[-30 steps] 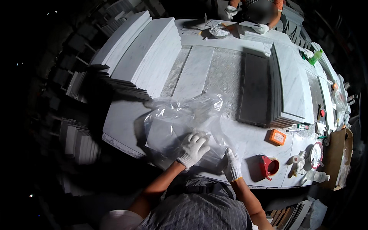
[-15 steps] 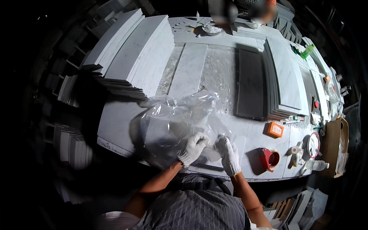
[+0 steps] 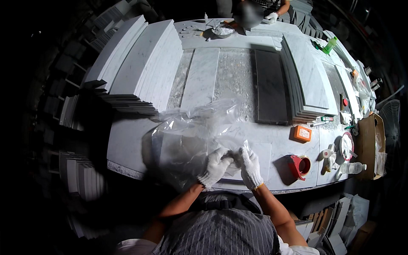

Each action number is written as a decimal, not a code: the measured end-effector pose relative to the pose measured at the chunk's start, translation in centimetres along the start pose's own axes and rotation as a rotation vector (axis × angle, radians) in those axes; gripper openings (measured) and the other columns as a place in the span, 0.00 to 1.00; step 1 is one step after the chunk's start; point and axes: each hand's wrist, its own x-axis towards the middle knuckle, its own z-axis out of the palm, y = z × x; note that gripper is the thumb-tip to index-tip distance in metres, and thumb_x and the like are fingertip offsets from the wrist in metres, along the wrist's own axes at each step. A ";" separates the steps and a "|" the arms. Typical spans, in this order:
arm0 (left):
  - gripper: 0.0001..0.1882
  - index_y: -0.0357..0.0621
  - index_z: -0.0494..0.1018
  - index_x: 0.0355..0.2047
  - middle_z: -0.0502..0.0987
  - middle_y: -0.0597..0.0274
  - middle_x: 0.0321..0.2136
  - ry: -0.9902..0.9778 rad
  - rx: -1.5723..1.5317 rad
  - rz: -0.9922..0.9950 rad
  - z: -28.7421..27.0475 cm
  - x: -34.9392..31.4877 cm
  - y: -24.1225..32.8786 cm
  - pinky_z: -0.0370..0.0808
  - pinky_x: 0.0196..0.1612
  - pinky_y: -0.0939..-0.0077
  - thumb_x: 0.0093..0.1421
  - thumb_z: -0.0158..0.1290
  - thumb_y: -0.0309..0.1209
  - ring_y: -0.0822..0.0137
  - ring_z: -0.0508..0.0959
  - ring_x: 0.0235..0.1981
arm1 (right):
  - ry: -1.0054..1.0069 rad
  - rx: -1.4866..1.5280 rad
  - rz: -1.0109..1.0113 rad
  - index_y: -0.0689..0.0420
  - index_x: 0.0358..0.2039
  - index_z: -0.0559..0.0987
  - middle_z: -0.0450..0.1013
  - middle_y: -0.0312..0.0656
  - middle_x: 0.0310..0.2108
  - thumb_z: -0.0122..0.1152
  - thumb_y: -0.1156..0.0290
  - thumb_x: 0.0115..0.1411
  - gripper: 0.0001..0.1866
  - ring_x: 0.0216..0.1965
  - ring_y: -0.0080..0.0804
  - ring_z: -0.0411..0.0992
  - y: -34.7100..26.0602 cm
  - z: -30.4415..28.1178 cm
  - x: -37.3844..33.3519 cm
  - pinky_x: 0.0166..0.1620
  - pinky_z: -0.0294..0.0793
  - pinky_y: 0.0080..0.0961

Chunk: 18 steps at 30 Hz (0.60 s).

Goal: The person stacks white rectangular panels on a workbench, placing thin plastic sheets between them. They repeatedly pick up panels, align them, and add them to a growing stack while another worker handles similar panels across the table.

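Crumpled clear plastic film (image 3: 182,136) lies over the near part of the stone-topped table, in front of my body. My left hand (image 3: 216,165), in a white knitted glove, is closed on the film's near right edge. Close beside it, my right hand (image 3: 250,168), gloved alike, pinches the film with thumb and fingers, and a small tuft sticks up above the fingertips. Under the film and hands rests a flat pale slab (image 3: 259,155). Whether the film is a bag or a loose sheet, I cannot tell.
Tall stacks of pale stone slabs stand at left (image 3: 140,63) and right (image 3: 308,72). A red tape dispenser (image 3: 294,168), an orange box (image 3: 302,134), a clear bottle (image 3: 352,168) and a cardboard box (image 3: 366,146) are to the right. Another person's gloved hand (image 3: 272,17) is across the table.
My hands have drawn closer together, still gripping the film, and its raised part has sunk somewhat. The view has shifted slightly. Across the table, the other person's gloved hand shows more clearly.
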 end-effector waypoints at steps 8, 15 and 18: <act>0.03 0.41 0.72 0.33 0.72 0.72 0.27 0.017 -0.059 -0.126 -0.1 0.5 1.4 0.70 0.33 0.84 0.66 0.50 0.25 0.81 0.71 0.31 | -0.127 0.132 -0.051 0.67 0.49 0.76 0.78 0.42 0.41 0.59 0.63 0.66 0.20 0.42 0.28 0.75 0.7 -1.5 -0.1 0.49 0.74 0.26; 0.09 0.40 0.71 0.44 0.76 0.62 0.39 0.036 -0.925 -0.377 0.8 0.4 0.1 0.75 0.37 0.79 0.70 0.45 0.31 0.77 0.75 0.35 | -0.114 0.232 -0.093 0.63 0.39 0.78 0.78 0.37 0.32 0.63 0.72 0.61 0.09 0.33 0.21 0.73 0.4 -0.9 1.3 0.38 0.72 0.20; 0.09 0.37 0.71 0.43 0.79 0.60 0.39 -0.009 -0.102 0.078 1.0 1.4 -6.5 0.77 0.45 0.75 0.64 0.55 0.25 0.71 0.78 0.40 | -0.132 0.209 -0.104 0.62 0.37 0.80 0.77 0.34 0.31 0.61 0.73 0.61 0.06 0.29 0.19 0.72 1.0 -1.0 2.3 0.33 0.70 0.18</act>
